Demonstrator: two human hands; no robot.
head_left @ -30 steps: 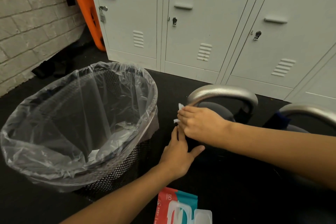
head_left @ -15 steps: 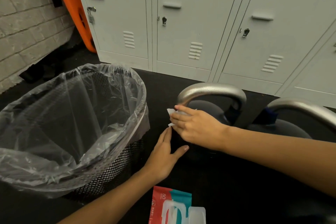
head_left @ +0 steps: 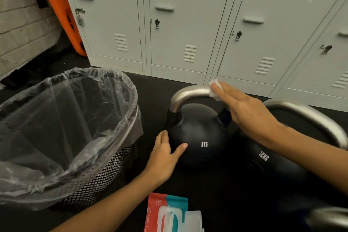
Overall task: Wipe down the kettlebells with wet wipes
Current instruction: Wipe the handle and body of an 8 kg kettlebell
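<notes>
Right hand (head_left: 244, 113), fingers flat, presses wipe (head_left: 213, 88) on handle (head_left: 190, 94) running left (left hand (head_left: 165, 154) open, steadying 8KG kettlebell (head_left: 197, 137)).

Single view, head-worn wide-angle camera, facing forward and steeply down at close range. Black rubber floor (head_left: 154, 88) fills the lower frame; pale grey metal lockers (head_left: 178, 24) span the top, their lines bowed by the lens. No second view shares the scene.

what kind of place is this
Most likely a gym locker room: grey metal lockers line the wall, and two kettlebells marked 8KG and 12KG stand on the dark floor.
</notes>
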